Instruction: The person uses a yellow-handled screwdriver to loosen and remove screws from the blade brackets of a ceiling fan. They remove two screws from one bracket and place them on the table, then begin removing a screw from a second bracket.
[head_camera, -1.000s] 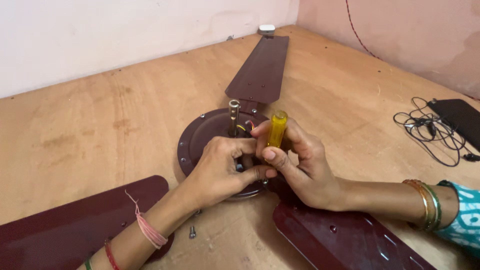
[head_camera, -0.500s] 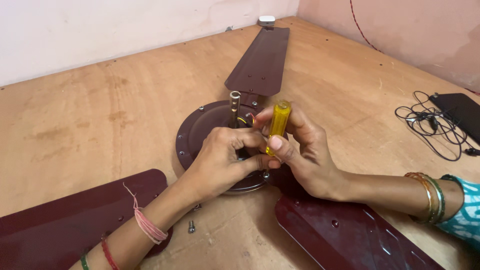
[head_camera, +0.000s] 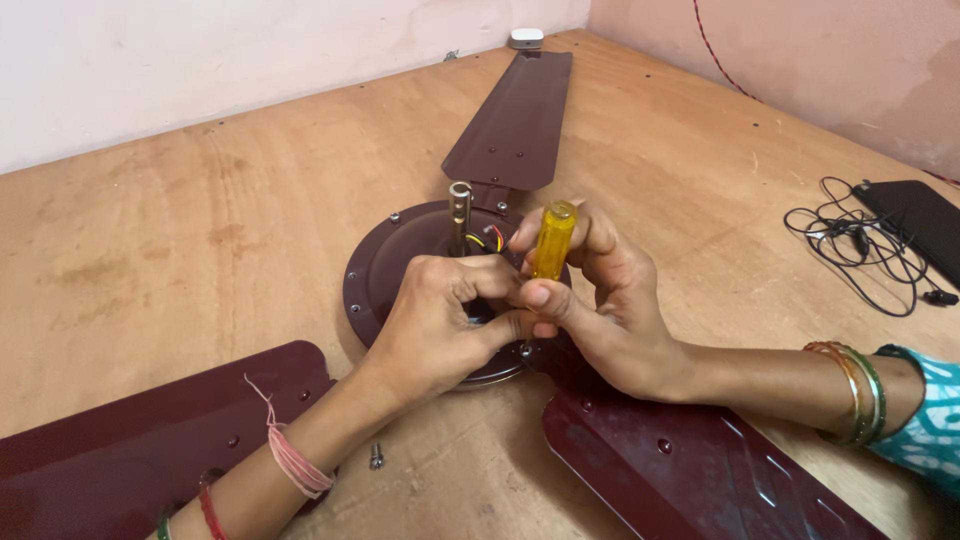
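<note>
A dark maroon ceiling fan motor housing lies on a wooden surface, its metal shaft standing upright with coloured wires beside it. My right hand grips a screwdriver with a yellow handle, held upright over the housing's near edge. My left hand is curled on the housing next to the screwdriver's lower end, its fingers pinched around the shank; the tip is hidden. Three maroon fan blades spread out: one at the back, one at lower left, one at lower right.
A loose screw lies on the wood near my left wrist. Tangled black cables and a dark flat device sit at the right. A small white object rests by the far wall.
The view has shifted slightly. Both hands stay on the screwdriver and housing, and the yellow handle has turned a little between my right fingers.
</note>
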